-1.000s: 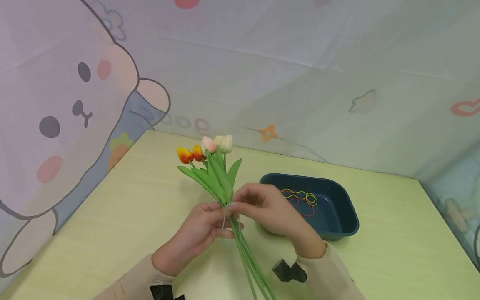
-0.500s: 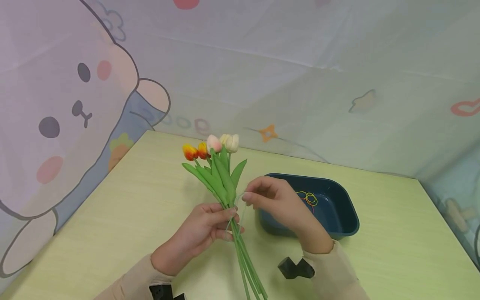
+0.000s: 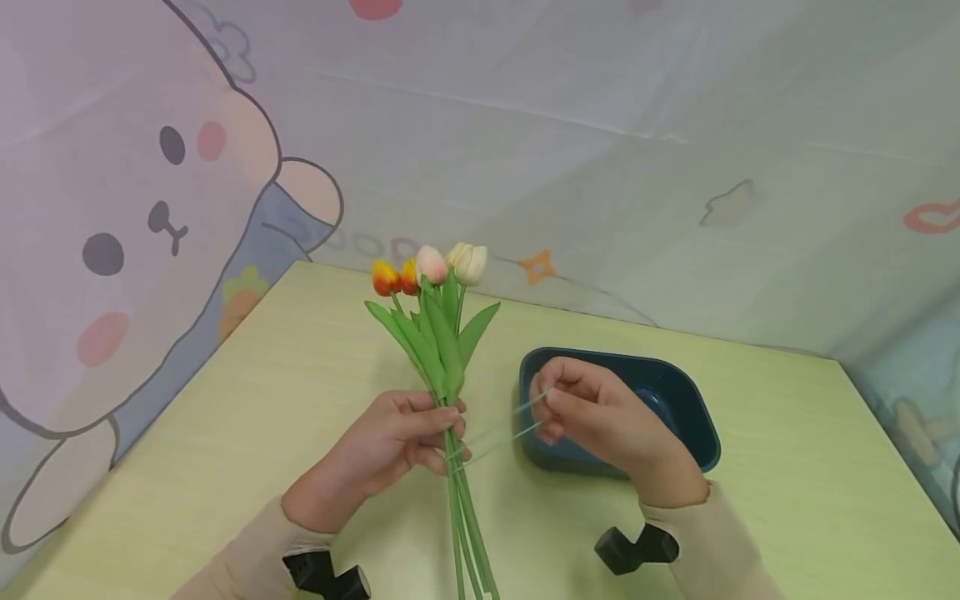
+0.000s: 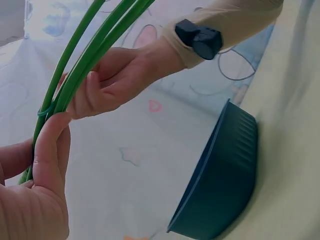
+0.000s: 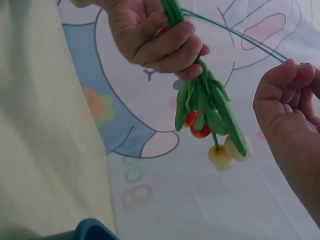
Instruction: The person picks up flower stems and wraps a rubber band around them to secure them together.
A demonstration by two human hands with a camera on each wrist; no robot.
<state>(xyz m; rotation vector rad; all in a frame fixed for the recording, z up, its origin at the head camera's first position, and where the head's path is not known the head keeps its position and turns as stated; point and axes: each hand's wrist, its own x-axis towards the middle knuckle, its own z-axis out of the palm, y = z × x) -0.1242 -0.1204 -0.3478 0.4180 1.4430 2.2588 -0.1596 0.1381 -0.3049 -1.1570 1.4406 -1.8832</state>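
Note:
My left hand (image 3: 408, 437) grips a bunch of tulips (image 3: 442, 333) by the stems, just below the leaves. Orange-yellow, pink and cream heads point away from me. To the right, my right hand (image 3: 600, 408) pinches a thin pale-green rubber band (image 3: 491, 446) and pulls it out sideways from the bunch. In the right wrist view the band (image 5: 240, 35) runs as two taut strands from the stems to the right fingertips (image 5: 287, 70). The left wrist view shows the band (image 4: 46, 109) looped round the stems (image 4: 75, 75) beside the left fingers.
A dark blue plastic basin (image 3: 690, 400) stands on the pale table (image 3: 795, 467), right behind my right hand, which hides part of its inside. A printed cloth (image 3: 600, 167) with a cartoon animal hangs along the back and left. Each wrist wears a small black device (image 3: 637, 550).
My right hand has moved right, away from the stems, stretching the rubber band out. The tulips have swung more upright, and the left hand has shifted slightly left.

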